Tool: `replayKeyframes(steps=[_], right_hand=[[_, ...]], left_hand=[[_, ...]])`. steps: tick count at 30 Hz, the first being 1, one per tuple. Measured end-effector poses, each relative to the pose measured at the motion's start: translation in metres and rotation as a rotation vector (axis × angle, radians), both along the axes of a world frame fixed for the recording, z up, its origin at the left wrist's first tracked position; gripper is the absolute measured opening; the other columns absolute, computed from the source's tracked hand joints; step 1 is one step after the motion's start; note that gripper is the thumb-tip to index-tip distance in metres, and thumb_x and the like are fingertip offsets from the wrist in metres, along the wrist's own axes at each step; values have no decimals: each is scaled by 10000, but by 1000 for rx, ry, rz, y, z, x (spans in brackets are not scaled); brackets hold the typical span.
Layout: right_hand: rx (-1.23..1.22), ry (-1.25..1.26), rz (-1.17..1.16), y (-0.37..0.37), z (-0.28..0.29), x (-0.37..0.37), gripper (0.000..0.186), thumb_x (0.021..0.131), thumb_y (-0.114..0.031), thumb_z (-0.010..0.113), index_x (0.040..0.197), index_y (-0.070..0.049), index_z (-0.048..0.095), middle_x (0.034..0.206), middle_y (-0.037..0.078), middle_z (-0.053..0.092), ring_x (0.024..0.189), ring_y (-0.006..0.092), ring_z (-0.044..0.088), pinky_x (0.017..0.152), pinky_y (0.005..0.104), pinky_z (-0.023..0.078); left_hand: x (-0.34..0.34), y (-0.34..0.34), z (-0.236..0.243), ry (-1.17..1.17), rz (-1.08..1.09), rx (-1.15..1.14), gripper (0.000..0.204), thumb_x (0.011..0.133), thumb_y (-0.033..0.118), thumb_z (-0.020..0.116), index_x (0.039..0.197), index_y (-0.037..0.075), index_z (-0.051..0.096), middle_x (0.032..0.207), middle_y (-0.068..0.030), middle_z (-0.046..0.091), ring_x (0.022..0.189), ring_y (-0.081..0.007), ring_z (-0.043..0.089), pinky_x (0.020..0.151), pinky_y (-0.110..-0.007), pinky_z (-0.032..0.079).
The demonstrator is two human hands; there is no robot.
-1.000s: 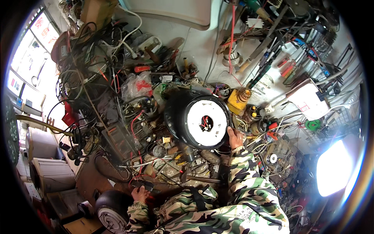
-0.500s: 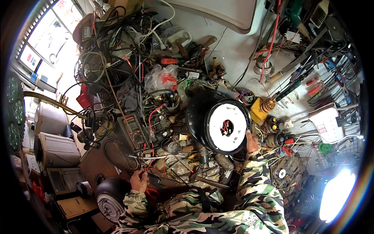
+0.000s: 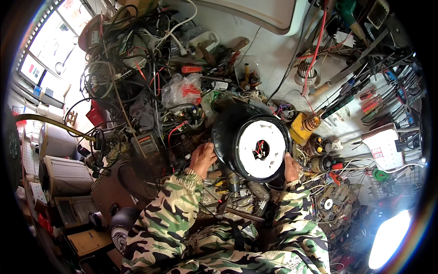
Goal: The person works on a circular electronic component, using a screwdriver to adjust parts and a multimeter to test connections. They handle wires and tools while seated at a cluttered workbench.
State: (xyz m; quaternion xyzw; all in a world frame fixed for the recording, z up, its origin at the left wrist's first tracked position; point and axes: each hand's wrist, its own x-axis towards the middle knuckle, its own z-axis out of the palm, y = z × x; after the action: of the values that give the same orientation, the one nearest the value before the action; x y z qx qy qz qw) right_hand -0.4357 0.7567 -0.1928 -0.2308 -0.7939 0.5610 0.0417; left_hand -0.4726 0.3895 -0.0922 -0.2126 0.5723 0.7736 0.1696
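A large round black housing (image 3: 228, 132) lies tilted on the cluttered bench in front of me. A white ring-shaped plate (image 3: 248, 160) covers its face, and red and white wires show in the centre hole. My right hand (image 3: 292, 169) grips the right rim, thumb along the edge. At the lower left edge my left hand (image 3: 203, 159) has its fingers curled against the housing. Part of those fingers is hidden by the hand. A multimeter (image 3: 148, 144) lies left of my left hand, looking blurred.
Tangled cables (image 3: 137, 59) pile up at the far left. Screwdrivers (image 3: 370, 102) and other hand tools hang along the right side. A yellow container (image 3: 299, 129) stands right of the housing. Another dark round pot (image 3: 123, 223) sits at the lower left. A bright lamp (image 3: 390, 239) glows at the lower right.
My left hand has moved up and right, from the red wires at the bench's near edge to the housing's left side. The right hand keeps hold of the rim.
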Motion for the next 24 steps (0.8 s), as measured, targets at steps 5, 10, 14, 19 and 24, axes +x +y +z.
replayKeyframes(steps=[5, 10, 14, 19, 24], right_hand=[[-8, 9, 44, -1, -4, 1, 590, 1033, -484, 598, 966, 95, 686, 823, 194, 671, 780, 268, 549, 767, 456, 451], [-81, -20, 75, -1, 12, 2, 431, 1018, -376, 658, 945, 47, 688, 810, 40, 624, 766, 157, 453, 731, 379, 414], [-167, -38, 98, 14, -10, 8, 419, 1008, -366, 666, 946, 48, 684, 790, 35, 602, 777, 151, 463, 739, 371, 419], [46, -42, 14, 5, 10, 9, 422, 1000, -356, 673, 976, 65, 684, 833, 79, 662, 802, 181, 522, 773, 398, 448], [90, 41, 113, -25, 81, 5, 364, 1005, -280, 628, 954, 79, 656, 767, 251, 606, 702, 284, 517, 733, 424, 450]], left_hand=[[-21, 12, -20, -132, 81, 81, 416, 1023, 299, 671, 1369, 90, 570, 1378, -82, 601, 1260, -282, 583, 1070, -496, 487], [-25, 24, -13, -83, 147, 300, 367, 967, 150, 740, 1307, 68, 627, 1237, -68, 683, 1116, -237, 667, 928, -437, 558], [-24, 15, -34, -33, 97, 374, 338, 971, 143, 727, 1293, 84, 641, 1255, -66, 693, 1161, -239, 659, 997, -476, 534], [-24, 14, -43, -25, 81, 394, 332, 978, 139, 712, 1299, 90, 647, 1260, -49, 703, 1157, -234, 674, 1009, -475, 539], [-4, 10, -14, 6, 188, 439, 329, 971, 124, 716, 1280, 34, 645, 1204, -77, 711, 1102, -228, 686, 976, -434, 549]])
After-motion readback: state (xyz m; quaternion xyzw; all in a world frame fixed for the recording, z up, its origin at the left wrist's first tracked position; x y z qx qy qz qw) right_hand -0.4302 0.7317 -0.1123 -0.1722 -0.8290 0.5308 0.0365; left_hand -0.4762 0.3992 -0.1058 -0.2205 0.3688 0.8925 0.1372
